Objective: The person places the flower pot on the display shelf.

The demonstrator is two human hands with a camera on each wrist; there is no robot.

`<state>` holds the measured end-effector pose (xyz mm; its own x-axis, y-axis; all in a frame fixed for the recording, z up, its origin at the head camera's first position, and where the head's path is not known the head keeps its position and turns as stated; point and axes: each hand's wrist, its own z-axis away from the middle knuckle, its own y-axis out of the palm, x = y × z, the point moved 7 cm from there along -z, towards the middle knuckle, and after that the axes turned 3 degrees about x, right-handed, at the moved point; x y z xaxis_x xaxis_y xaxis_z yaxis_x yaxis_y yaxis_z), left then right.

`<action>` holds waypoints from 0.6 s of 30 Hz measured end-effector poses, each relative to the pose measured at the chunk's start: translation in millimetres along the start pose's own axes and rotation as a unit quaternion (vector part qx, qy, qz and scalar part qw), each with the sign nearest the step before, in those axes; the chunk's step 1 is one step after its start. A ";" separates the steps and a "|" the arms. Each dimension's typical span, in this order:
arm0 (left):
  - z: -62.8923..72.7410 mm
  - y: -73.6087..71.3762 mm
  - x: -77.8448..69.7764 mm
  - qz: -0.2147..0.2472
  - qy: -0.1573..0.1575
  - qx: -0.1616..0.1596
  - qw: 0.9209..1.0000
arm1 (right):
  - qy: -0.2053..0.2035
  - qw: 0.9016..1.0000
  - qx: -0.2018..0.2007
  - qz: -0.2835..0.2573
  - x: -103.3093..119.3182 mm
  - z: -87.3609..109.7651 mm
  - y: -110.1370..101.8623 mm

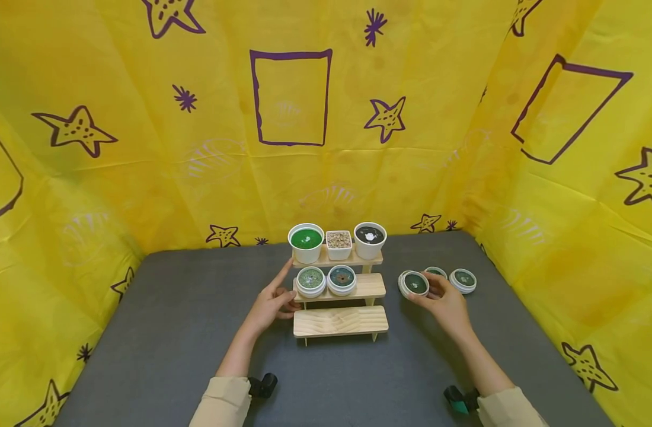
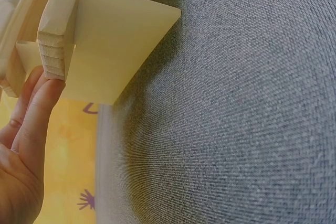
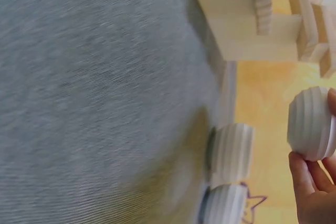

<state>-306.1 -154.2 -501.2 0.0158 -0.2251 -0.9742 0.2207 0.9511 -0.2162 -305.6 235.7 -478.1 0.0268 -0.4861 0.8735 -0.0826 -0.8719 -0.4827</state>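
Note:
My right hand (image 1: 447, 305) holds a small white ribbed pot (image 3: 310, 124) filled with dark green, raised off the table at the right of the stand. Thumb and fingers grip the pot's sides. At the left end of a three-step wooden stand (image 1: 341, 321), my left hand (image 1: 269, 303) has its index finger stretched toward the top step. In the left wrist view, fingertips (image 2: 54, 85) touch a step's end. On the middle step sit a pot with light green filling (image 1: 311, 280) and one with blue-brown filling (image 1: 341, 279).
The top step bears a green-filled cup (image 1: 307, 239), a square cup of beige bits (image 1: 339, 242) and a dark-filled cup (image 1: 370, 236). Two more green-filled pots stand on the grey table: one partly behind my right hand (image 1: 435, 271), another right of it (image 1: 463, 280). Yellow patterned cloth (image 1: 288, 190) surrounds the table.

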 end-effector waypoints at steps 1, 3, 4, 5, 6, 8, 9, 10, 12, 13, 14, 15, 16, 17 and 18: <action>-0.1 0.0 0.1 0.000 0.000 0.000 1.000 | -0.005 1.000 0.002 -0.003 3.3 -0.5 1.0; -0.2 -0.3 0.1 0.001 -0.001 0.000 1.000 | -0.012 1.000 0.005 -0.005 9.3 -1.4 3.1; -0.1 -0.5 0.0 0.001 -0.002 0.000 1.000 | -0.016 1.000 0.006 -0.007 12.4 -1.8 4.3; 0.1 -0.7 -0.2 0.001 -0.002 0.000 1.000 | -0.020 1.000 0.005 -0.007 15.5 -2.1 5.3; 0.4 -0.7 -0.4 0.002 -0.002 0.001 1.000 | -0.023 1.000 0.005 -0.004 18.1 -2.3 6.5; 0.9 -0.4 -0.8 0.003 -0.003 0.001 1.000 | -0.025 1.000 0.004 -0.001 22.5 -2.5 8.5; 1.1 -0.2 -1.1 0.003 -0.003 0.002 1.000 | -0.027 1.000 0.003 0.002 24.7 -2.4 9.4; 1.2 -0.2 -1.3 0.005 -0.001 0.003 1.000 | -0.028 1.000 0.004 0.002 26.7 -2.3 10.5; 1.2 -0.2 -1.4 0.007 0.001 0.005 1.000 | -0.030 1.000 0.007 -0.003 30.3 -2.0 13.0; 1.0 -0.4 -1.3 0.007 0.002 0.006 1.000 | -0.032 0.999 0.009 -0.007 32.1 -1.9 14.3; 1.0 -0.3 -1.5 0.007 0.003 0.007 1.000 | -0.034 0.999 0.011 -0.010 34.0 -1.7 15.6; 1.0 -0.4 -1.6 0.008 0.003 0.007 1.000 | -0.036 0.999 0.013 -0.015 36.0 -1.5 16.9; 0.9 -0.5 -1.6 0.008 0.003 0.008 1.000 | -0.038 0.999 0.014 -0.020 37.8 -1.5 18.2; 0.8 -0.6 -1.4 0.007 0.001 0.006 1.000 | -0.041 0.999 0.015 -0.022 39.6 -1.6 19.4; 0.7 -0.7 -1.2 0.006 -0.001 0.006 1.000 | -0.044 0.999 0.016 -0.024 41.5 -1.7 20.4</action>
<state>-305.6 -154.7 -499.9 0.0198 -0.2148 -0.9765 0.2315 0.9511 -0.2045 -307.8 197.8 -451.6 0.1171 -0.4464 0.8871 -0.0480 -0.8948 -0.4439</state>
